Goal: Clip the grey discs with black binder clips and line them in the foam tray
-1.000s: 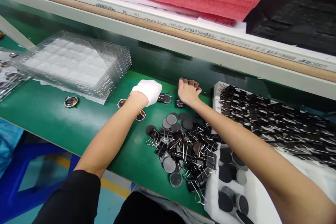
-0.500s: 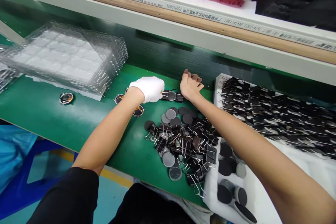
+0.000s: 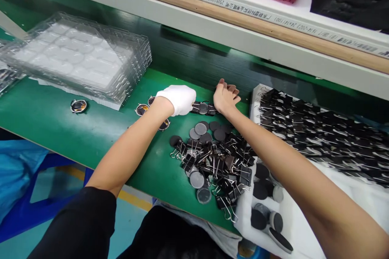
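Note:
A small round watch-like piece lies between my hands, with a black binder clip on each side. My left hand, in a white glove, is closed at the left binder clip; its fingertips are mostly hidden. My bare right hand has bent fingers raised and its near side against the right binder clip; the thumb is hidden. Beside and partly under my left forearm lie several round pieces with orange marks. Below my hands are dark discs and a heap of loose binder clips.
Clear plastic trays are stacked at the left, near a lone round piece. At the right stands a white foam box packed with clipped pieces; a foam tray holds discs. A shelf edge crosses above my hands.
The whole view has shifted slightly, so both hands and the clipped piece appear a little further right. Their grip and placement look the same.

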Motion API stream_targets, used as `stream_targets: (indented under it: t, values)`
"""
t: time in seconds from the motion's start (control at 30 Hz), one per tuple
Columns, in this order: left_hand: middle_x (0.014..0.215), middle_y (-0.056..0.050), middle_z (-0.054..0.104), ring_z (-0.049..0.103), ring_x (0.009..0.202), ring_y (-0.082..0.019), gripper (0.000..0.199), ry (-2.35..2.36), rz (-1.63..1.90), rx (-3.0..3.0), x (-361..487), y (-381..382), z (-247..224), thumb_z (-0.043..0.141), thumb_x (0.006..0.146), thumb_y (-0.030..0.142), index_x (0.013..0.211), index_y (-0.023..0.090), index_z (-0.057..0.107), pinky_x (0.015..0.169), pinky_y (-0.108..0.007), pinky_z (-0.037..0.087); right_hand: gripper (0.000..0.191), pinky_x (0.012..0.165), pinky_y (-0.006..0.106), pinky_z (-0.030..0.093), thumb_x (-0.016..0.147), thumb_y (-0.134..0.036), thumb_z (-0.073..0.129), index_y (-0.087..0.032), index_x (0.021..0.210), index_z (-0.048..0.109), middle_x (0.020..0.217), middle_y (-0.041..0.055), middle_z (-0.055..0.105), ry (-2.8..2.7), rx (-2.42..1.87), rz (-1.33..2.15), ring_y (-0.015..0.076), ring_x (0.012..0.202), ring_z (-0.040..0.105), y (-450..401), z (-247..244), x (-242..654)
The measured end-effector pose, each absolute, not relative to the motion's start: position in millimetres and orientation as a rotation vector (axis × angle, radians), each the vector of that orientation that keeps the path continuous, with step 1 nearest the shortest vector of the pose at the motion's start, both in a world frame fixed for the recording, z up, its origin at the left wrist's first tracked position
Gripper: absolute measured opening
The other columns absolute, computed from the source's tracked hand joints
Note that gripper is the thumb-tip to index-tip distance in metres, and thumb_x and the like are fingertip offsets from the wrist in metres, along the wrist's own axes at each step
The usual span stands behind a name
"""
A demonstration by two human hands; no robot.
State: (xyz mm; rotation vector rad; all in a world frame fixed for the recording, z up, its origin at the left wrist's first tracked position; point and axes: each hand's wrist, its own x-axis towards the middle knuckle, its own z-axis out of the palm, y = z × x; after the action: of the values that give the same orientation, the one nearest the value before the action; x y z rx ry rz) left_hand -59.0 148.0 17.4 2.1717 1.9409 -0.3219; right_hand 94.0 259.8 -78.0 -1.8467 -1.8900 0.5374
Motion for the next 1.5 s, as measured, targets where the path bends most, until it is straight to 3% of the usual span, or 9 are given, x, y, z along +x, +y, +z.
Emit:
stream_targets:
  t: [0.53,0.6,0.67,0.8,1.0,1.1,1.2,1.3,1.5]
  values:
    - [0.099,-0.016,0.075,0.07,0.088,-0.032,0.034,1.897,-0.329,2.271,-60.4,151.5,12.6,0.054,0.088,0.038,0.103,0.019,0.079,0.077,-0.04,0.053,0.059,0.117,0.064,0.016,0.105,-0.053,0.019,-0.018,0.128,0.06,0.152,0.0214,0.042,-1.852,-1.793,0.461,0.0403,0.147,0.028,243.6,-54.8,86.7]
    - [0.099,-0.015,0.075,0.069,0.084,-0.029,0.035,1.894,-0.313,2.292,-65.6,152.2,14.5,0.05,0.091,0.04,0.101,0.02,0.077,0.073,-0.037,0.051,0.065,0.116,0.066,0.019,0.105,-0.055,0.013,-0.018,0.128,0.062,0.149,0.0212,0.047,-1.85,-1.75,0.546,0.0415,0.145,0.033,245.8,-37.5,91.4]
    - [0.097,-0.012,0.075,0.068,0.079,-0.025,0.037,1.859,-0.246,2.308,-72.2,151.9,20.1,0.045,0.094,0.042,0.096,0.02,0.074,0.071,-0.034,0.048,0.07,0.114,0.061,0.029,0.105,-0.057,0.009,-0.021,0.119,0.069,0.139,0.0167,0.06,-1.892,-1.661,0.646,0.0379,0.137,0.047,247.7,-16.1,104.5]
    - [0.086,-0.004,0.074,0.064,0.073,-0.018,0.038,1.615,0.022,2.368,-79.1,145.0,37.7,0.036,0.098,0.039,0.084,0.021,0.067,0.07,-0.028,0.046,0.061,0.104,0.039,0.047,0.104,-0.062,0.029,-0.023,0.105,0.076,0.115,0.0072,0.076,-2.25,-1.145,0.942,0.0254,0.11,0.067,232.9,19.9,151.3]
    - [0.082,-0.001,0.071,0.063,0.076,-0.015,0.04,1.332,0.163,2.292,-51.0,127.5,53.4,0.035,0.1,0.043,0.083,0.02,0.063,0.075,-0.026,0.048,0.043,0.105,0.042,0.049,0.09,-0.047,0.07,-0.02,0.123,0.071,0.126,0.0117,0.07,-2.437,-0.851,0.733,0.0268,0.118,0.064,176.5,26.0,210.0]
    - [0.081,0.0,0.07,0.062,0.076,-0.016,0.046,1.269,0.134,2.344,-26.6,119.1,54.8,0.034,0.102,0.05,0.081,0.02,0.062,0.075,-0.026,0.049,0.032,0.094,0.037,0.054,0.088,-0.037,0.074,-0.02,0.114,0.072,0.112,0.0077,0.075,-2.376,-0.795,0.828,0.0229,0.102,0.069,148.0,17.5,228.5]
    - [0.095,-0.001,0.075,0.066,0.086,-0.018,0.051,1.284,0.098,2.394,-12.2,115.0,51.2,0.03,0.103,0.056,0.097,0.022,0.068,0.083,-0.028,0.051,0.014,0.09,0.036,0.054,0.091,-0.03,0.068,-0.022,0.101,0.074,0.104,0.0043,0.078,-2.275,-0.798,0.845,0.0218,0.098,0.071,124.9,12.2,261.0]
    - [0.125,-0.001,0.074,0.069,0.109,-0.023,0.054,1.467,0.036,2.417,-15.6,120.9,43.2,0.032,0.101,0.063,0.121,0.029,0.069,0.096,-0.031,0.051,0.015,0.095,0.038,0.053,0.093,-0.029,0.065,-0.024,0.104,0.074,0.109,0.0057,0.077,-2.222,-0.868,0.642,0.0232,0.105,0.071,113.7,12.8,326.6]
    - [0.135,0.0,0.071,0.066,0.12,-0.029,0.056,1.75,-0.065,2.343,-34.6,140.0,33.5,0.036,0.097,0.068,0.121,0.031,0.071,0.106,-0.04,0.049,0.032,0.095,0.046,0.053,0.087,-0.05,0.063,-0.023,0.096,0.076,0.101,0.0112,0.072,-2.027,-1.447,0.15,0.0294,0.097,0.069,118.7,0.2,520.8]
